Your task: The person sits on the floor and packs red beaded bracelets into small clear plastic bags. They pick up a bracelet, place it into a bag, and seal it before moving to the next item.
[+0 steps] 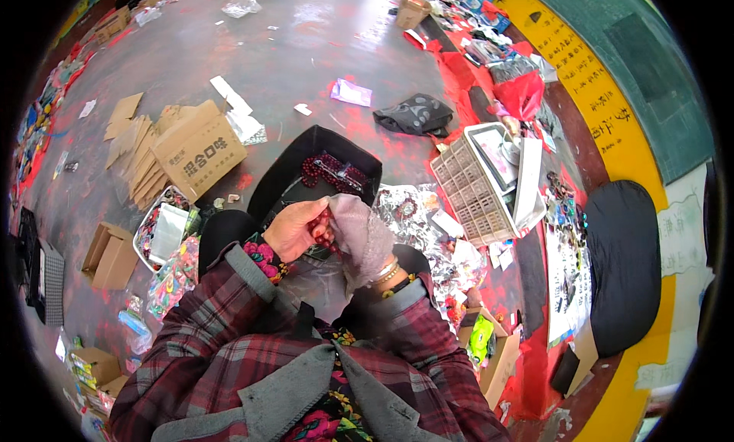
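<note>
Right above the person's lap, the left hand (294, 229) and the right hand (359, 232) meet over the near edge of a black tray (287, 170) that rests on the floor. The left hand is bare, its fingers (315, 211) curled shut around a strand of dark red beads (324, 229). The right hand wears a pale knitted glove and has bracelets at the wrist; its fingers press against the same strand from the other side, though how tightly they close is hidden by the glove. The beads hang between the two hands, just on the person's side of the tray.

Inside the tray, at its far end, lies a heap of more dark red beads (332, 170). Left of the tray lies a flattened brown cardboard box (197, 147), and nearer the person on that side a white tub (164, 232) of small colourful pieces. Right of the tray, crumpled silvery foil (417, 212) covers the floor, and beyond it stands a beige plastic basket (474, 193) on its side with white trays leaning against it. Beyond the tray, a dark folded cloth (417, 113) lies on the grey floor (229, 37). Well to the right of the tray sits a black cushion (623, 262).
</note>
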Motion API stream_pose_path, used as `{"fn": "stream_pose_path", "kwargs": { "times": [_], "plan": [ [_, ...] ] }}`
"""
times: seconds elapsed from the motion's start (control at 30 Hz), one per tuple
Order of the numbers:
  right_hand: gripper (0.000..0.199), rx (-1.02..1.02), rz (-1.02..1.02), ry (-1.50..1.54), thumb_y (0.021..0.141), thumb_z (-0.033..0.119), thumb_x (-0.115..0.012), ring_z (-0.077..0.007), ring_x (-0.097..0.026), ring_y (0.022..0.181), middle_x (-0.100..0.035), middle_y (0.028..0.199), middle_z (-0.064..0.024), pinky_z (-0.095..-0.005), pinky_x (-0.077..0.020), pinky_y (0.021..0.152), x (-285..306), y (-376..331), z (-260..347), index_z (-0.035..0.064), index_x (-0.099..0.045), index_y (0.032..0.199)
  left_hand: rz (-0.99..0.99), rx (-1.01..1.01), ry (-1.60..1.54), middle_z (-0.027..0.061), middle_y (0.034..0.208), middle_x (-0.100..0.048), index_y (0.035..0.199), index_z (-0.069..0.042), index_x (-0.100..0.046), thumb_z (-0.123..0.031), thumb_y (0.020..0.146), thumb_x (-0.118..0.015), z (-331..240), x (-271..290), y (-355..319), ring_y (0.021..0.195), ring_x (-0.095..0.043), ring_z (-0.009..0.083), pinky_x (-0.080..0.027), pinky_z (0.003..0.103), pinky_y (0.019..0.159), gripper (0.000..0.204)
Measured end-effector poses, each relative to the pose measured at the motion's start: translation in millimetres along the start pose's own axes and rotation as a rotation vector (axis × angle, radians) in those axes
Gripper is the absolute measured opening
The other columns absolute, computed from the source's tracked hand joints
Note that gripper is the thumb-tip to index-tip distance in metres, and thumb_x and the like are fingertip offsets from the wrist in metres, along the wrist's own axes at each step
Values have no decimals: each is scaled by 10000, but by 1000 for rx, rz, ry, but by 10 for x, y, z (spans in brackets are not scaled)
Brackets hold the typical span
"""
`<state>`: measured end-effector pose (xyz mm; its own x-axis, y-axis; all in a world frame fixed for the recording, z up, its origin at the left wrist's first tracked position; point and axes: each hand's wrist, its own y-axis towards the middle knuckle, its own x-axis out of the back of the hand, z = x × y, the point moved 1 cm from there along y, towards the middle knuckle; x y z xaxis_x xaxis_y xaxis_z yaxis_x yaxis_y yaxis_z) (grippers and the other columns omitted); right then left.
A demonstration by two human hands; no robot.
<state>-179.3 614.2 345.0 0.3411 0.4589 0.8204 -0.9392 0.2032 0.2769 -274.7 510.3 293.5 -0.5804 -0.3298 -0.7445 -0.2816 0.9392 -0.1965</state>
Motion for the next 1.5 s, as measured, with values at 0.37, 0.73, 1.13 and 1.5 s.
{"fn": "stream_pose_path", "kwargs": {
  "times": [0.37,0.73,1.13,1.5],
  "plan": [
    [115,-223,71,466,760,125,-485,-307,-542,657,-504,689,-133,-362,-426,597,-114,78,-331,35,-443,818,20,-111,-112,52,669,-553,855,-43,-528,-235,913,-463,17,80,114,674,-559,185,-459,318,644,211],
    [87,-169,73,62,789,154,-453,-268,-590,646,-538,672,-104,-343,-431,522,-129,7,-276,80,-491,815,165,217,101,104,723,-601,806,-4,-568,-271,909,-462,86,166,82,705,-601,234,-492,377,737,305],
    [94,45,68,259,782,97,-452,-209,-542,574,-499,616,-104,-292,-421,523,-42,72,-335,16,-500,777,187,20,-21,132,807,-614,839,-9,-561,-266,899,-482,70,83,121,736,-605,238,-481,334,685,276],
    [131,-160,-53,612,850,194,-465,-148,-485,532,-487,637,-39,-278,-402,499,-191,-69,-476,69,-495,823,205,12,-8,130,790,-589,823,-16,-529,-268,916,-450,90,82,126,735,-576,233,-463,332,687,280]
  ]
}}
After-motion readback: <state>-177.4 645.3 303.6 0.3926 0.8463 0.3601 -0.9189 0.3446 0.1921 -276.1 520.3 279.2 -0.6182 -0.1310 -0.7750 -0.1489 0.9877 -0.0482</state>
